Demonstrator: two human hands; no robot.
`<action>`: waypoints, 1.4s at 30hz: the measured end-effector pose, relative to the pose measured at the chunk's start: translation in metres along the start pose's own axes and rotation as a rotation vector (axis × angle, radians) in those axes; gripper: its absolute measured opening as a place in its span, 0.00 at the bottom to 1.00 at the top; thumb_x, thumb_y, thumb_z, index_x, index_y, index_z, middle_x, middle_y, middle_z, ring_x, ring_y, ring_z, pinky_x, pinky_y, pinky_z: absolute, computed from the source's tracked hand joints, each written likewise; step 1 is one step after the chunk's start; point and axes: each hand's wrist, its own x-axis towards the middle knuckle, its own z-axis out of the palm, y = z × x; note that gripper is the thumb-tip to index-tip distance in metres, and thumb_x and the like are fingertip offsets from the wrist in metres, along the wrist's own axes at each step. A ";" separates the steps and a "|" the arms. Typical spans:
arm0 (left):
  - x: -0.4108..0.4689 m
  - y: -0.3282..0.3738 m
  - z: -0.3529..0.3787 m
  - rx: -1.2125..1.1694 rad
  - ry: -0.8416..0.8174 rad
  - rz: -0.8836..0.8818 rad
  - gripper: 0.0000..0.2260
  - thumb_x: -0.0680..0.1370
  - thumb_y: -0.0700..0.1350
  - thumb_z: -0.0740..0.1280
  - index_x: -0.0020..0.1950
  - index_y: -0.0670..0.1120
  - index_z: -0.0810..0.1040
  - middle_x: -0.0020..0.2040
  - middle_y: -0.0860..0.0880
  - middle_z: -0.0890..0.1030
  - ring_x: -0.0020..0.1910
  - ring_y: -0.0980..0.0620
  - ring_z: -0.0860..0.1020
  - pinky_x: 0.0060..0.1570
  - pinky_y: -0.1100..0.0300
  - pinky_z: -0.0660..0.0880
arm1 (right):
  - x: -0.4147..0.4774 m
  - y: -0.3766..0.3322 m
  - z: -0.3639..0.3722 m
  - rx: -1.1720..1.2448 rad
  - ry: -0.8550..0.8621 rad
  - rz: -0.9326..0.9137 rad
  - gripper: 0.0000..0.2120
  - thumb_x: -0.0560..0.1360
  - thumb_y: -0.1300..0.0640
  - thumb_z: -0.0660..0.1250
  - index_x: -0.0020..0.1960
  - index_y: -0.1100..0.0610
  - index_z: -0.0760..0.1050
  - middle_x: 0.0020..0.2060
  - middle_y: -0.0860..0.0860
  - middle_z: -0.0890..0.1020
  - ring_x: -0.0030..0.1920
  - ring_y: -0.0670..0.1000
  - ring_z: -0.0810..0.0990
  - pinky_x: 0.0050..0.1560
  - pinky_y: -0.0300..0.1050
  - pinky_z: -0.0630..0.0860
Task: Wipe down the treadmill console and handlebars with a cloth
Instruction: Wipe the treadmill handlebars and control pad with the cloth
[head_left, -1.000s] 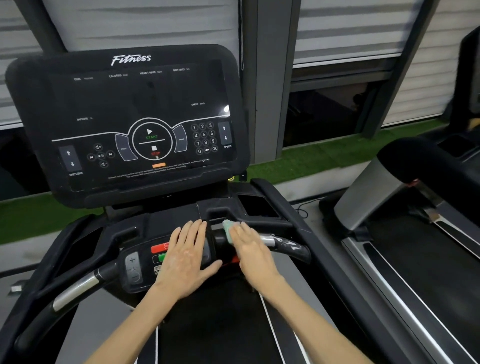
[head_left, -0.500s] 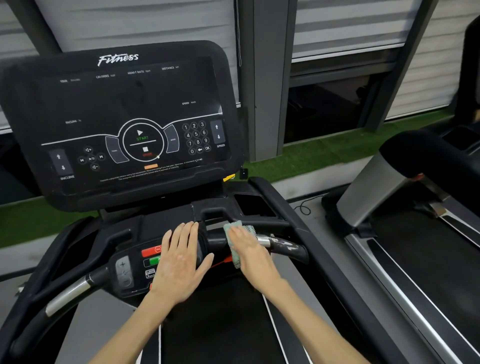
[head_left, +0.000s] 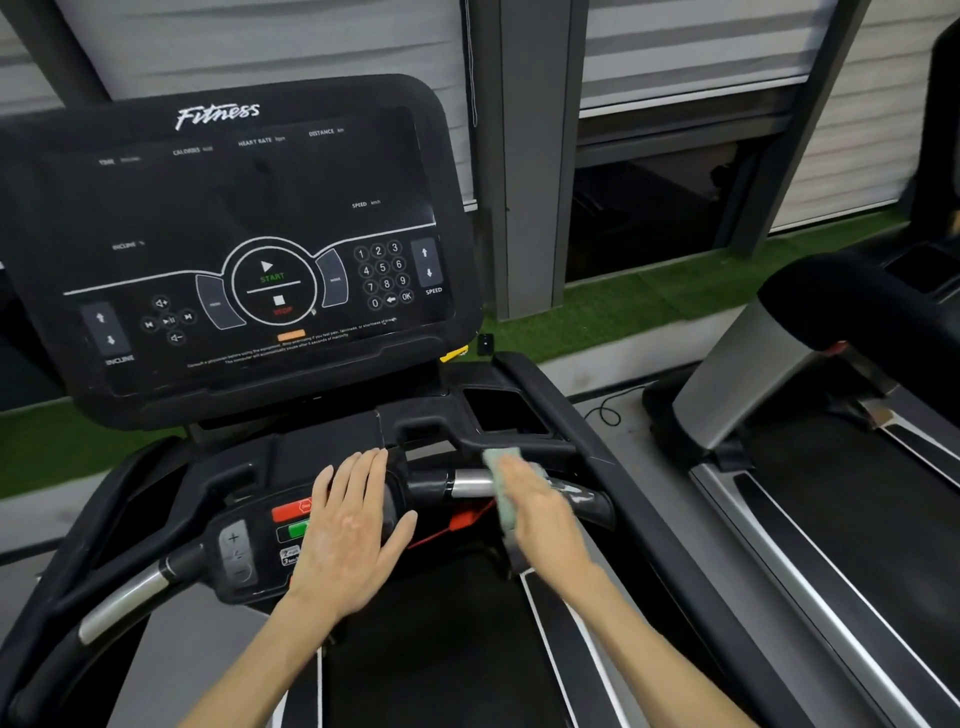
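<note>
The black treadmill console (head_left: 234, 208) with its dark screen and keypad stands tilted ahead. Below it a short front handlebar (head_left: 467, 483) with a silver sleeve runs to the right, and its twin (head_left: 124, 597) runs to the left. My left hand (head_left: 348, 525) rests flat, fingers straight, on the central control pod (head_left: 236, 556), covering part of the red and green buttons. With extended fingers my right hand (head_left: 545, 514) presses a pale green cloth (head_left: 506, 512) over the right handlebar; the cloth drapes over the bar. This hand is motion-blurred.
A red safety cord and clip (head_left: 465, 519) hangs under the right bar. A cup-holder recess (head_left: 504, 410) sits behind it. The black running belt (head_left: 441, 649) lies below. A second treadmill (head_left: 779, 364) stands close on the right; green turf and shuttered windows lie behind.
My right hand has slid the cloth rightward along the right handlebar, uncovering the silver sleeve. My left hand has stayed on the control pod.
</note>
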 end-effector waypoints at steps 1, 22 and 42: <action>0.000 0.000 0.000 -0.003 0.001 -0.004 0.33 0.79 0.61 0.53 0.75 0.38 0.66 0.70 0.42 0.72 0.71 0.43 0.69 0.73 0.44 0.60 | -0.001 0.010 -0.004 -0.016 0.019 0.047 0.19 0.76 0.67 0.61 0.64 0.52 0.72 0.53 0.48 0.76 0.54 0.50 0.76 0.56 0.51 0.76; 0.001 0.002 0.001 -0.025 0.005 -0.020 0.32 0.78 0.60 0.54 0.74 0.39 0.66 0.69 0.42 0.73 0.70 0.43 0.69 0.72 0.44 0.60 | 0.013 -0.017 0.002 0.032 -0.011 -0.062 0.18 0.82 0.60 0.56 0.70 0.58 0.70 0.68 0.51 0.74 0.70 0.48 0.68 0.73 0.46 0.62; 0.001 0.004 0.006 -0.052 0.058 -0.020 0.28 0.80 0.55 0.53 0.74 0.38 0.66 0.69 0.41 0.73 0.69 0.42 0.69 0.72 0.44 0.60 | 0.004 -0.005 0.012 0.119 0.078 -0.105 0.20 0.77 0.69 0.62 0.69 0.60 0.72 0.65 0.52 0.76 0.70 0.47 0.69 0.73 0.46 0.63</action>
